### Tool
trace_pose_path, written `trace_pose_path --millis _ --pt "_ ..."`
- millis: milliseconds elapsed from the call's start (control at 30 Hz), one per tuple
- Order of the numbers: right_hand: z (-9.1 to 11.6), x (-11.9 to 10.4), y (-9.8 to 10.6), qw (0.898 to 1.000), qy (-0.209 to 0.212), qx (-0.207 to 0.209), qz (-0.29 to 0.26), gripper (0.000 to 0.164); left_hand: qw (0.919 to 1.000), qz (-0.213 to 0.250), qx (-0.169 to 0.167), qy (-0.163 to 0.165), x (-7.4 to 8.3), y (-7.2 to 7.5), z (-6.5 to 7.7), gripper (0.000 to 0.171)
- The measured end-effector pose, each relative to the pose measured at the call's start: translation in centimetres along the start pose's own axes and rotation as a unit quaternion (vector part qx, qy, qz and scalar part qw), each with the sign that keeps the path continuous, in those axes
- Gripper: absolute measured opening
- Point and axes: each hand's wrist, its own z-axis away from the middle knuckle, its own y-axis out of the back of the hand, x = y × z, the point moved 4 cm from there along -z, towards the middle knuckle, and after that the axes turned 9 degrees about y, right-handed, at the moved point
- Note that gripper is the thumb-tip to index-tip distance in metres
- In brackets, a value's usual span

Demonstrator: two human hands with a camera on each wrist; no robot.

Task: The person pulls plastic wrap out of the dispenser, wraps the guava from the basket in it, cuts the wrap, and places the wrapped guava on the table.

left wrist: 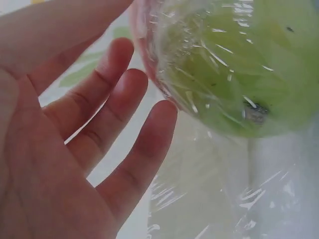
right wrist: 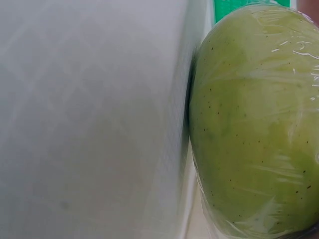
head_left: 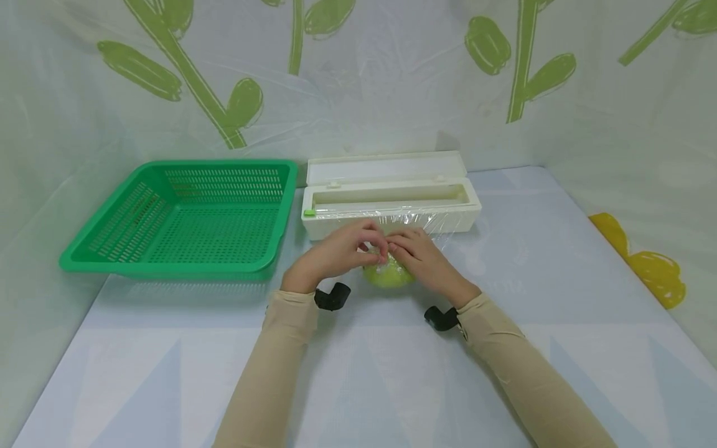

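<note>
A round green fruit (head_left: 389, 274) with small dark specks sits on the table, covered in clear plastic wrap (left wrist: 219, 64). My left hand (head_left: 347, 249) bends over its left side, thumb and index fingertips pinching the wrap at the top. In the left wrist view the other fingers (left wrist: 144, 144) are spread and lightly bent beside the fruit. From the right, my right hand (head_left: 422, 258) curves over the wrapped fruit and holds it. The right wrist view shows the fruit (right wrist: 254, 124) up close, most of that hand hidden.
Behind the hands stands a white wrap dispenser box (head_left: 392, 221), its lid (head_left: 386, 168) raised and film stretching from it towards the fruit. A green slotted basket (head_left: 269, 249) is at the left. Patterned sheeting (head_left: 381, 93) hangs behind the table.
</note>
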Motion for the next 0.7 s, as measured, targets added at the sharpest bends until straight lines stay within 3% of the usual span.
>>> trace_pose_path --millis 100,233,433,600,700 --pt "0.0 0.1 0.0 1.0 -0.009 -0.004 -0.005 0.034 0.9999 -0.007 0.006 0.008 -0.2 0.2 0.1 0.003" --pt "0.0 0.1 0.0 1.0 -0.012 -0.003 -0.011 0.036 0.9993 -0.018 -0.013 0.029 -0.4 0.1 0.2 0.008" --pt "0.1 0.3 0.0 1.0 0.019 0.0 -0.003 0.033 0.9982 -0.02 -0.034 0.046 -0.5 -0.1 0.3 0.01" --pt "0.0 0.1 0.6 0.997 0.056 0.047 0.02 0.025 0.9985 -0.012 -0.029 0.044 -0.8 -0.2 0.2 0.007" --pt "0.0 -0.4 1.1 0.991 0.095 0.084 0.053 0.016 0.9988 0.017 -0.022 0.039 -1.1 -0.2 0.0 0.006"
